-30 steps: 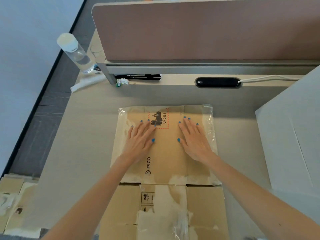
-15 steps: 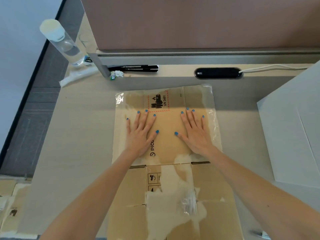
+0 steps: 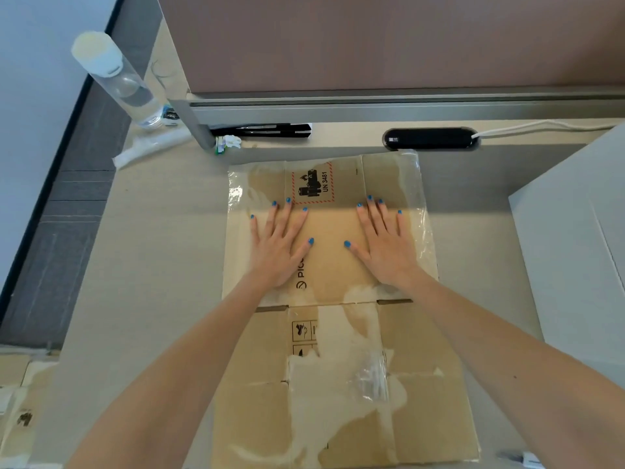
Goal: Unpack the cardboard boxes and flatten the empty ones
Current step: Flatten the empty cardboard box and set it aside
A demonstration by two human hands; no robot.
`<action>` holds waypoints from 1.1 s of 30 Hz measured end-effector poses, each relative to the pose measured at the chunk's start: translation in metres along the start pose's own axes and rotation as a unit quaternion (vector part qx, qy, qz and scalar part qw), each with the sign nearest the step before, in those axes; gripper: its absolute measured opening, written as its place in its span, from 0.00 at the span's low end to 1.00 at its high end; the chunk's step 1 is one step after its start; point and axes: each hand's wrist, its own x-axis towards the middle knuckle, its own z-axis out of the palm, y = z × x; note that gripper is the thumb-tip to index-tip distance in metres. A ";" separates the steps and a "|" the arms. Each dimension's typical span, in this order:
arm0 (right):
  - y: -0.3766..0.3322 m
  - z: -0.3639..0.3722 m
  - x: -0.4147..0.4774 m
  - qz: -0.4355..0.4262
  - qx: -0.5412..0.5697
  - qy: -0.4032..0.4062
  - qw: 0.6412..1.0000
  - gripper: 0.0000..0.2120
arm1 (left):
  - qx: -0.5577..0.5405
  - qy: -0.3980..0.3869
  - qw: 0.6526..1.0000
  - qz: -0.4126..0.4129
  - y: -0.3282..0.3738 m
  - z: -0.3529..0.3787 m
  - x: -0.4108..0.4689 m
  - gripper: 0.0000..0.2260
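Floor cardboard [image 3: 20, 401] at 8 o'clock of the frame, flat, below the desk edge. Clear bottle [image 3: 115, 79] with a white cap at 10 o'clock, standing on the desk [image 3: 152, 265] at the far left corner. White wrapped packet [image 3: 152, 148] lies just near of the bottle; contents can't be read. Black pens [image 3: 263, 130] at 11 o'clock, lying along the foot of the brown screen [image 3: 372, 38].

Box [image 3: 338, 326]: brown, flattened, lying on the desk at frame centre, long axis from 12 to 6. Its near end reaches the bottom frame edge. Clear tape and torn pale patches cover much of it. A red-hatched label [image 3: 313, 182] reading UN 3481 sits on the far panel, at 12 o'clock from the left hand.

Left hand [image 3: 280, 245]: palm down on the far panel, left of centre. Fingers straight and spread, pointing to 12, thumb out to 2. Holds nothing, presses flat; blue nails.

Right hand [image 3: 385, 245]: same pose at 3 o'clock from the left hand, apart from it. Fingers straight, thumb out to 10. Holds nothing, flat on the cardboard.

Crumpled tape scrap [image 3: 370, 377] on the near panel, at 6 o'clock from the right hand.

Black port [image 3: 429, 138] is set in the desk at 1 o'clock, just beyond the box's far right corner. White cable [image 3: 541, 125] runs from it toward 3. Grey carton [image 3: 575, 248] at 3 o'clock of the frame, cut by the right edge, apart from the box.
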 end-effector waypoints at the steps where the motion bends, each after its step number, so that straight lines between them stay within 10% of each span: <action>1: -0.002 -0.004 0.000 0.002 0.006 -0.012 1.000 0.37 | -0.004 -0.018 1.000 0.000 0.001 -0.004 -0.001 0.30; 33: -0.030 0.051 -0.147 0.029 0.008 0.063 0.998 0.32 | -0.016 0.090 0.996 -0.004 0.022 0.047 -0.138 0.28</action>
